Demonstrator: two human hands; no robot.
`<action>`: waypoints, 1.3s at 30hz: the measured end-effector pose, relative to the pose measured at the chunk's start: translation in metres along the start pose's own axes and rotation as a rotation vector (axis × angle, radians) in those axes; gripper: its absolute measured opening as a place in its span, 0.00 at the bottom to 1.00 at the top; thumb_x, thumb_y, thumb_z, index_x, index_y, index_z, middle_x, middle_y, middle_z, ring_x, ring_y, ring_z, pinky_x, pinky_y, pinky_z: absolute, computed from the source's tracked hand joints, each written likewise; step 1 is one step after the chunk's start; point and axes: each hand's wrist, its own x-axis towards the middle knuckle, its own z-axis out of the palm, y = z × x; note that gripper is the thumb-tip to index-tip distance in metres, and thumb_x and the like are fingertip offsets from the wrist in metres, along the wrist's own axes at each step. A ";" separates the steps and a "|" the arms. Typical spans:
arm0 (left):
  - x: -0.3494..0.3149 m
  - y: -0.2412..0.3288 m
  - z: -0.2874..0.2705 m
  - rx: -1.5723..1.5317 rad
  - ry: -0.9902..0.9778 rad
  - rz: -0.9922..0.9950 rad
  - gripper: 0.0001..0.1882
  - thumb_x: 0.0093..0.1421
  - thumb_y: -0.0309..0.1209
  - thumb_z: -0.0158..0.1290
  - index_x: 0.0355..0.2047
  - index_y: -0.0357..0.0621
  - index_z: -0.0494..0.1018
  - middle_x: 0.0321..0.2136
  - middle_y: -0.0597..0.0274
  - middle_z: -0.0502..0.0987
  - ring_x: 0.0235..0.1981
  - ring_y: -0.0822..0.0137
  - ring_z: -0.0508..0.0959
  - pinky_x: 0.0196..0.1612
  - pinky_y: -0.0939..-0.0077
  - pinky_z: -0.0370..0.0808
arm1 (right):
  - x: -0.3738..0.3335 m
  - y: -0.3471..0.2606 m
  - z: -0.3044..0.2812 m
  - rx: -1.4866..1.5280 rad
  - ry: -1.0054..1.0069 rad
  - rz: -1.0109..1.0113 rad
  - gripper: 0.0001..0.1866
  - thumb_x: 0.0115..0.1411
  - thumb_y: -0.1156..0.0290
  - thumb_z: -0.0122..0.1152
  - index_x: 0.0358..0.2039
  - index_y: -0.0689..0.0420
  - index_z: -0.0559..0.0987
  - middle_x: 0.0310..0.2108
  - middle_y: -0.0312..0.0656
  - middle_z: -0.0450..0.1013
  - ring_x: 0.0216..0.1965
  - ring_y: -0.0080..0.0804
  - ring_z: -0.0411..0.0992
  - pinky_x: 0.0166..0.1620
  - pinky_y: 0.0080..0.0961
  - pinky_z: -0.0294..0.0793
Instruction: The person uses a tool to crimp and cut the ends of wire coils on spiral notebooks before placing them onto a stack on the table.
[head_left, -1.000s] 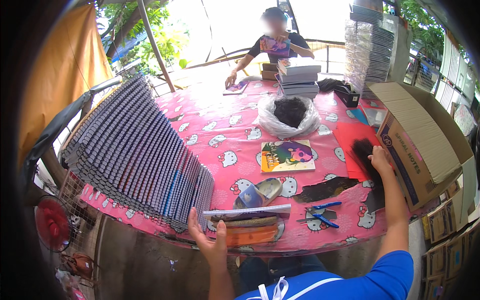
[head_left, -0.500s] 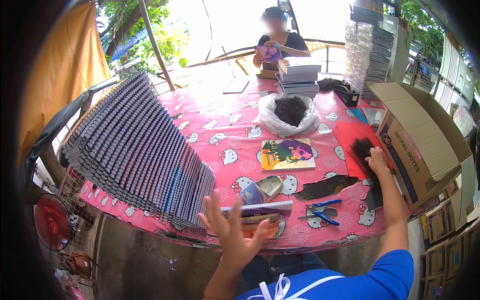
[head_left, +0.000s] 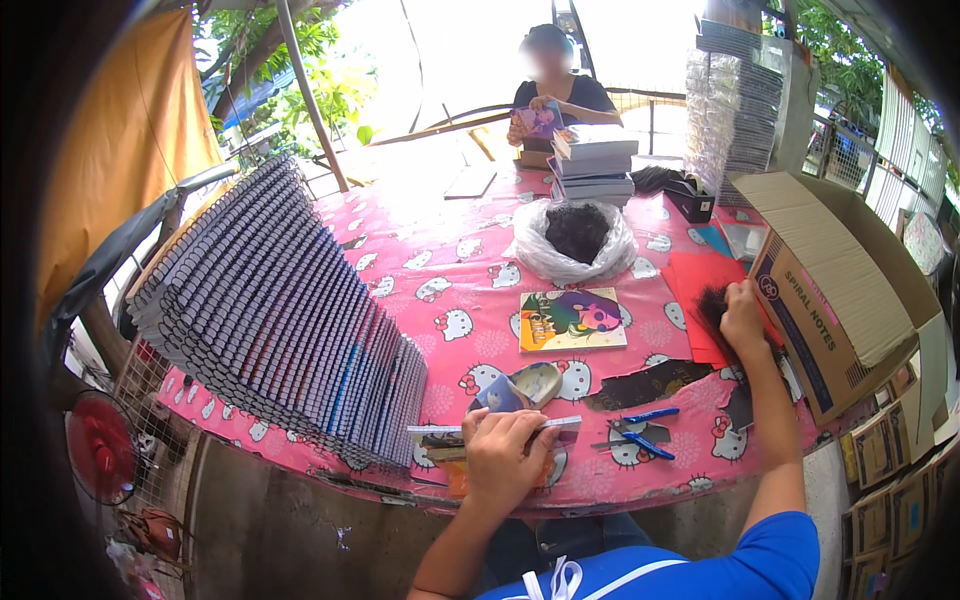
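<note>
My left hand (head_left: 503,455) is closed over the top edge of a notebook pad (head_left: 428,431) standing near the front edge of the table, its fingers lying over the white page edge. My right hand (head_left: 741,318) pinches at a bunch of thin black binding coils (head_left: 711,306) lying on red sheets (head_left: 694,274); its fingertips are partly hidden. Behind the pad sits an open pouch-like container (head_left: 538,383) with a blue side. A yellow notebook cover with a drawn figure (head_left: 571,320) lies flat farther up. Blue-handled cutters (head_left: 648,432) rest between my hands.
A tall leaning stack of spiral notebooks (head_left: 290,320) fills the left. A plastic bag of black coils (head_left: 577,238) stands mid-table, book stacks (head_left: 593,165) behind it. At right is an open carton (head_left: 830,290). Across the table a person (head_left: 562,95) holds a purple notebook cover.
My left hand has come down from a spread, raised pose and closed on the notebook pad. My right hand has shifted slightly left and lower at the black coils.
</note>
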 end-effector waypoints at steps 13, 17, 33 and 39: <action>0.003 -0.001 0.009 -0.030 0.101 -0.063 0.10 0.49 0.35 0.63 0.30 0.46 0.78 0.27 0.64 0.79 0.30 0.64 0.76 0.43 0.68 0.63 | -0.095 -0.194 -0.089 1.191 -0.467 -0.119 0.12 0.52 0.78 0.64 0.40 0.62 0.79 0.33 0.40 0.75 0.32 0.24 0.74 0.34 0.22 0.73; 0.005 -0.001 0.009 -0.022 0.109 -0.005 0.10 0.49 0.37 0.62 0.29 0.48 0.79 0.27 0.66 0.79 0.30 0.66 0.74 0.43 0.68 0.61 | -0.093 -0.202 -0.094 1.109 -0.362 -0.214 0.09 0.52 0.77 0.64 0.36 0.61 0.81 0.31 0.41 0.75 0.29 0.26 0.74 0.33 0.24 0.73; 0.003 0.007 0.009 0.022 0.126 -0.048 0.10 0.49 0.36 0.62 0.30 0.47 0.79 0.28 0.68 0.79 0.34 0.68 0.74 0.46 0.67 0.58 | -0.068 -0.213 -0.099 1.061 -0.679 -0.334 0.13 0.53 0.73 0.64 0.39 0.59 0.75 0.29 0.41 0.70 0.27 0.29 0.70 0.31 0.24 0.70; -0.001 0.003 0.009 0.039 0.119 -0.044 0.11 0.46 0.34 0.64 0.31 0.47 0.78 0.27 0.65 0.78 0.33 0.66 0.75 0.45 0.66 0.60 | -0.082 -0.219 -0.090 0.880 -0.372 -0.485 0.12 0.54 0.65 0.61 0.36 0.55 0.72 0.33 0.43 0.69 0.31 0.42 0.73 0.27 0.34 0.70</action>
